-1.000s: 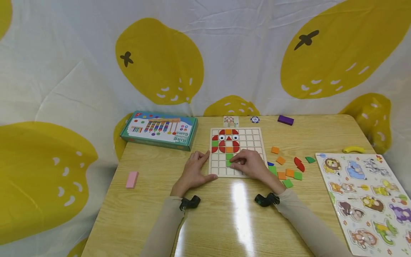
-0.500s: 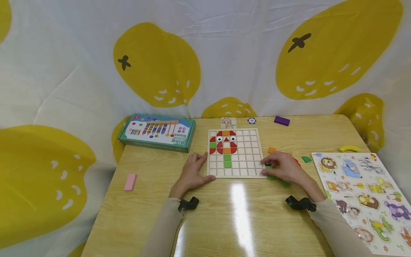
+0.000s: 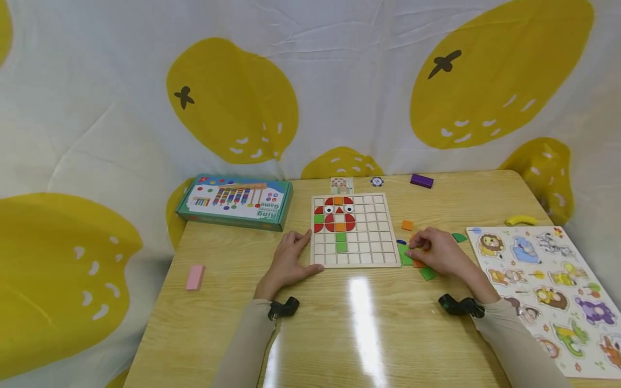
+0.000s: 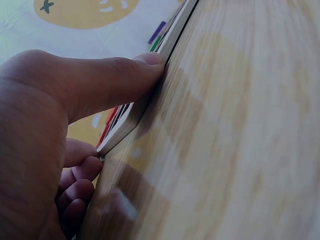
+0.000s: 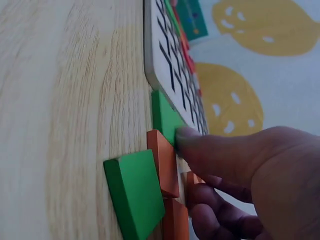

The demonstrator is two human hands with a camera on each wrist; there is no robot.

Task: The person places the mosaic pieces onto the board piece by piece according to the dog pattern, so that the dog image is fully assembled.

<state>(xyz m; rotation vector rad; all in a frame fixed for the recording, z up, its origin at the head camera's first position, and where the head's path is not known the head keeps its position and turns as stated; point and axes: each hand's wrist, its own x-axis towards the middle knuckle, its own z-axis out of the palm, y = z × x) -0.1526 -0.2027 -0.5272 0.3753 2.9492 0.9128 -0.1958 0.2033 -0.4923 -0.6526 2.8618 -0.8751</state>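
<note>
My left hand (image 3: 286, 264) rests at the near left corner of a wooden grid board (image 3: 371, 237). In the left wrist view its thumb (image 4: 117, 82) lies along the board's front edge, with the other fingers loosely bent by the left side. Red, orange and green tiles, with two eye pieces, fill some cells. Over the loose tiles right of the board is my right hand (image 3: 436, 250). Its thumb touches a green square tile (image 5: 165, 117); the index fingertip is hidden behind it. Beside that lie an orange tile (image 5: 164, 162) and another green tile (image 5: 137, 190).
A pattern card (image 3: 342, 185), a round chip (image 3: 377, 181) and a purple block (image 3: 422, 180) lie at the back. The Ring Game box (image 3: 235, 202) is back left, a pink block (image 3: 195, 277) left. An animal puzzle (image 3: 543, 280) and a toy banana (image 3: 521, 220) occupy the right.
My right hand has let go of the green tile in the board's lower cell and moved right to the loose tiles. The left hand has stayed at the board's corner.
</note>
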